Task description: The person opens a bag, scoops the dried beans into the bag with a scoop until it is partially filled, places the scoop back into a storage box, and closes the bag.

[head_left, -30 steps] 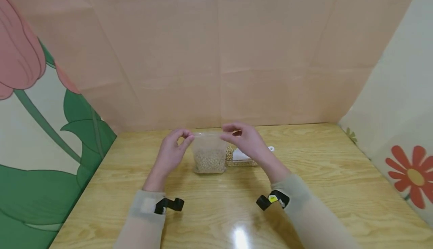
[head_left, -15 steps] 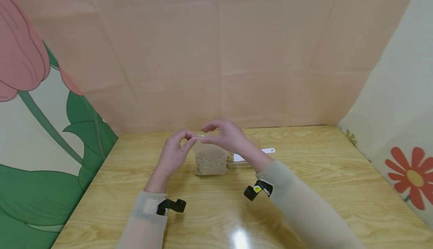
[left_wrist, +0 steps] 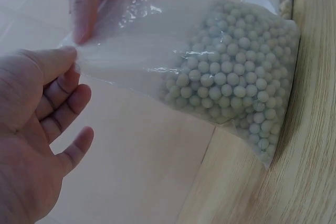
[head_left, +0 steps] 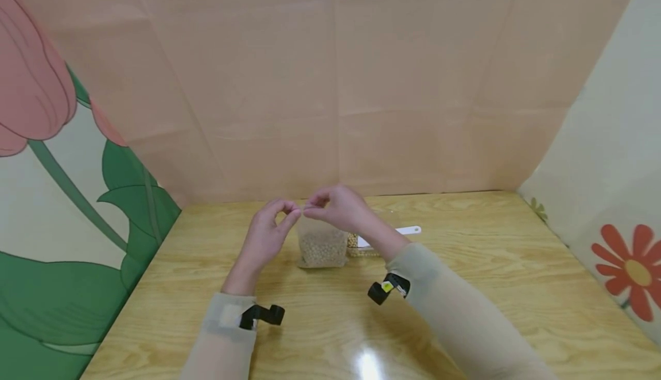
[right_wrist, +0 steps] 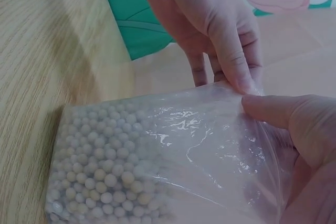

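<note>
A clear plastic zip bag [head_left: 321,228] stands upright on the table, its lower half filled with small round pale beans [left_wrist: 231,72]. My left hand [head_left: 263,233] pinches the bag's top left corner between thumb and forefinger. Right beside it, my right hand [head_left: 341,208] pinches the top edge of the same bag, thumb on the near side. In the right wrist view the two thumbs nearly meet at the corner, and a seam line runs along the bag's mouth [right_wrist: 270,166]. My right hand covers much of the top edge in the head view.
Behind the right forearm, a clear box [head_left: 356,251] of similar beans touches or nearly touches the bag's right side. A white scoop [head_left: 410,230] lies across it, handle pointing right. A pink-beige sheet [head_left: 330,110] rises behind the wooden table [head_left: 310,322].
My right hand has moved left along the bag's top edge, from its right end to beside my left hand, and its fingers have closed there. The left hand keeps its pinch.
</note>
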